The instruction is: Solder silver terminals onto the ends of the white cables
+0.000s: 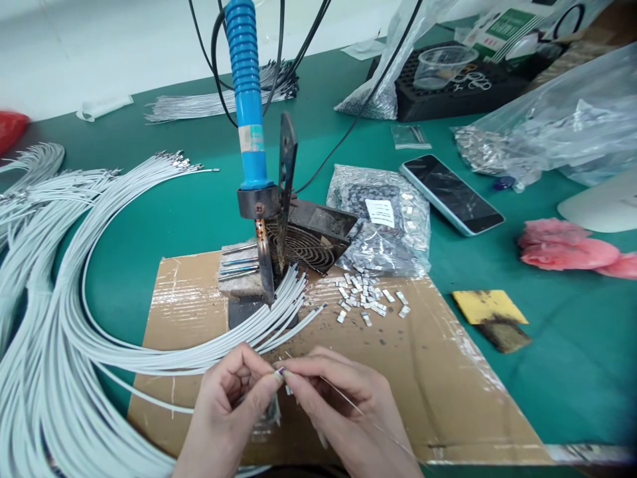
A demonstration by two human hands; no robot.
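Observation:
In the head view my left hand [236, 405] is closed in a pinch on the end of a white cable [169, 406], which comes in from the left. My right hand [343, 405] meets it fingertip to fingertip, also closed. A thin solder wire [348, 399] runs through the right hand and back toward the lower right. Between the fingertips a small dark purple bit shows; the rest there is hidden. Just beyond my hands, a bundle of white cables [199, 358] lies with its ends under a blue-handled soldering iron [251, 106], clamped tip down.
Small metal connectors [365, 295] lie scattered on the cardboard [448, 398]. Behind them are a bag of parts [383, 219] and a phone [452, 194]. A fan [308, 242] stands behind the iron. At right lie a scorched yellow sponge [490, 307] and pink cloth [567, 245].

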